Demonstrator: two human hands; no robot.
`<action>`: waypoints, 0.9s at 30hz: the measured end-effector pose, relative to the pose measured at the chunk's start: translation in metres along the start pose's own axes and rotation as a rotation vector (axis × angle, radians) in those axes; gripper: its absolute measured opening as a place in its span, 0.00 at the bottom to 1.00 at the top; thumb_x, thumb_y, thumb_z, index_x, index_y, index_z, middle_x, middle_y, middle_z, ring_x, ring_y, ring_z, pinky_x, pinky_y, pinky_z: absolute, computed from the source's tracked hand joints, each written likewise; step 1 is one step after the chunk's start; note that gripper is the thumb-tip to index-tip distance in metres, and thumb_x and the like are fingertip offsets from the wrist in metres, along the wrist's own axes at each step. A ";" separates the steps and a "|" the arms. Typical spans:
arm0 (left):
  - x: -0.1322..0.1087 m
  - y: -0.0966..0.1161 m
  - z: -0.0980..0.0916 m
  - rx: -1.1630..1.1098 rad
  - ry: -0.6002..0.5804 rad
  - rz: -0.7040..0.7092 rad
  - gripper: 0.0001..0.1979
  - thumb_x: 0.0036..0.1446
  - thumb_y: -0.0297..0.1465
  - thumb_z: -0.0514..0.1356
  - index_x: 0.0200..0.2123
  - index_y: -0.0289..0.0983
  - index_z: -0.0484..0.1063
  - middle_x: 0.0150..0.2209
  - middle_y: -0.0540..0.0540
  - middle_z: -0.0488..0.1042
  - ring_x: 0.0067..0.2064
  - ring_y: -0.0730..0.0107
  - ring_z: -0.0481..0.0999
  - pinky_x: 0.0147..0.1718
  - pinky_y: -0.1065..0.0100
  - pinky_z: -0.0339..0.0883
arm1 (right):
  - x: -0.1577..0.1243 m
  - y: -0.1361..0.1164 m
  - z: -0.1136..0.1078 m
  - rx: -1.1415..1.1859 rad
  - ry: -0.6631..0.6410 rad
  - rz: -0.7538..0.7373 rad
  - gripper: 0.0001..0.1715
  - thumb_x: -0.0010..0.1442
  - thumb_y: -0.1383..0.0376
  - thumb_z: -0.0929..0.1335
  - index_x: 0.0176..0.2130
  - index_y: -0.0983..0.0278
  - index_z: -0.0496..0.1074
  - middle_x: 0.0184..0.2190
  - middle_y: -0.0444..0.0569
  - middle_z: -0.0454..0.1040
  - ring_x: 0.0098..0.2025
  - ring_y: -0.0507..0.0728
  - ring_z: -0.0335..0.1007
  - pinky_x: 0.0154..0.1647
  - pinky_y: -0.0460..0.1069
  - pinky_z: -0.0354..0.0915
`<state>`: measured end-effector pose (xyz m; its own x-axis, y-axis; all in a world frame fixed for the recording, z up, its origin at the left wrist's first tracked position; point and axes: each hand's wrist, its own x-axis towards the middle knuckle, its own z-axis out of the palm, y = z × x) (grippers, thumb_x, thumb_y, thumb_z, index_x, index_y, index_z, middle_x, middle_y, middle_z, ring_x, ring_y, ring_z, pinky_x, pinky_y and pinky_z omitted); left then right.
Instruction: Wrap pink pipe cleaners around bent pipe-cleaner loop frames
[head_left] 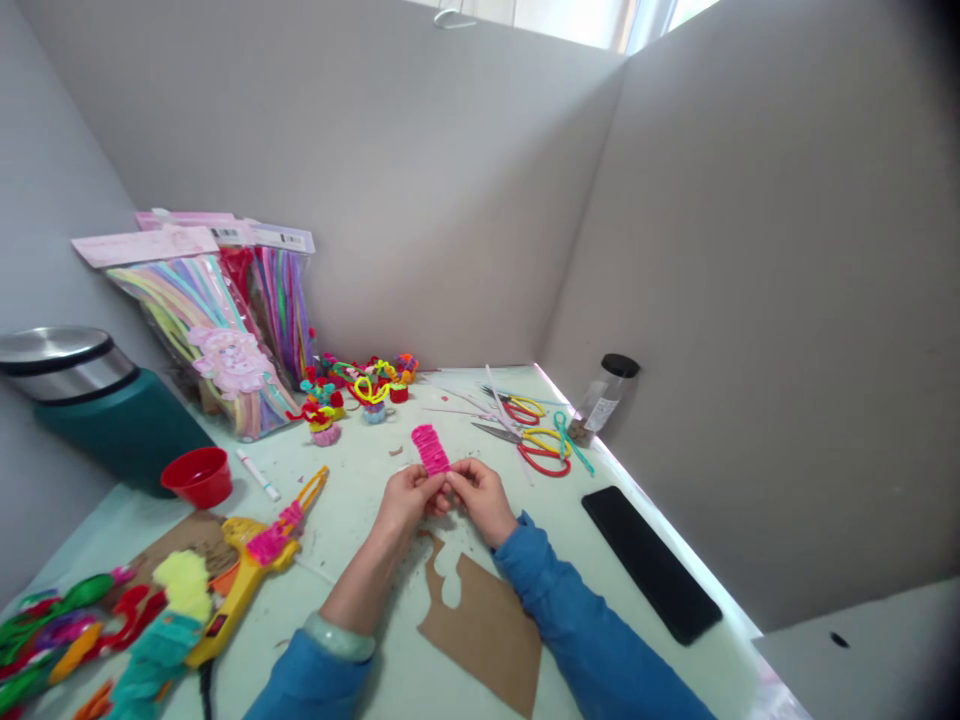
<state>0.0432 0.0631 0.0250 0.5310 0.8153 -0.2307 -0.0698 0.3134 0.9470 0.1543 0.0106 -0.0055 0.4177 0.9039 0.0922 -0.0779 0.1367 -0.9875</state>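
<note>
Between both hands, above the middle of the table, is a small bright pink fuzzy strip (430, 449), ridged crosswise like wound pipe cleaner. Its lower end is pinched by the fingers of my left hand (412, 498) and my right hand (480, 497), whose fingertips meet there. The upper part stands free, tilted away from me. Just below the hands lies a cut piece of brown cardboard (487, 625) with rounded notches, partly behind my right sleeve. To the left, a yellow glue gun (244, 590) has pink fuzzy material (271, 541) lying over its front part.
Scissors (536, 445) and pipe cleaners lie at the back right, near a black-lidded jar (600, 400). A black phone (649, 562) rests on the right. At left are a red cup (199, 477), a teal bottle (124, 430), pipe-cleaner bags (206, 320) and colourful bundles (67, 640). Panels enclose the table.
</note>
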 end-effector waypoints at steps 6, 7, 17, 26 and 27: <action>0.000 -0.002 -0.002 0.056 -0.064 0.041 0.14 0.41 0.38 0.64 0.23 0.32 0.67 0.17 0.49 0.70 0.15 0.78 0.64 0.16 0.76 0.54 | 0.000 -0.010 -0.003 0.030 -0.055 0.039 0.11 0.49 0.60 0.69 0.27 0.66 0.68 0.19 0.42 0.70 0.18 0.47 0.56 0.16 0.42 0.52; -0.001 -0.002 -0.003 0.057 -0.086 0.048 0.14 0.42 0.38 0.63 0.24 0.32 0.67 0.17 0.49 0.69 0.15 0.79 0.64 0.15 0.76 0.53 | -0.001 -0.012 -0.004 0.055 -0.073 0.051 0.11 0.49 0.60 0.69 0.27 0.66 0.68 0.19 0.42 0.70 0.17 0.47 0.56 0.16 0.42 0.51; -0.001 0.001 -0.007 -0.023 -0.179 0.043 0.13 0.44 0.37 0.63 0.24 0.32 0.69 0.20 0.49 0.70 0.15 0.81 0.62 0.17 0.75 0.56 | -0.003 -0.011 -0.004 0.174 -0.131 0.094 0.13 0.50 0.58 0.68 0.30 0.66 0.68 0.22 0.43 0.71 0.16 0.45 0.54 0.15 0.42 0.48; 0.001 0.002 -0.005 0.106 -0.023 0.047 0.15 0.43 0.40 0.63 0.25 0.32 0.69 0.22 0.49 0.71 0.15 0.81 0.62 0.15 0.76 0.55 | -0.002 -0.007 -0.004 -0.084 -0.006 -0.063 0.12 0.54 0.58 0.66 0.32 0.65 0.67 0.22 0.42 0.70 0.18 0.47 0.57 0.18 0.43 0.54; 0.001 0.001 -0.005 0.122 -0.031 0.052 0.16 0.43 0.40 0.62 0.24 0.32 0.69 0.21 0.49 0.71 0.15 0.81 0.62 0.15 0.76 0.54 | -0.002 -0.007 -0.004 -0.088 -0.003 -0.069 0.12 0.54 0.58 0.66 0.32 0.65 0.67 0.22 0.42 0.69 0.18 0.47 0.58 0.18 0.43 0.54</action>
<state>0.0394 0.0672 0.0248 0.5554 0.8129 -0.1751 0.0046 0.2076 0.9782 0.1580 0.0063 0.0008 0.4162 0.8949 0.1611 0.0313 0.1630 -0.9861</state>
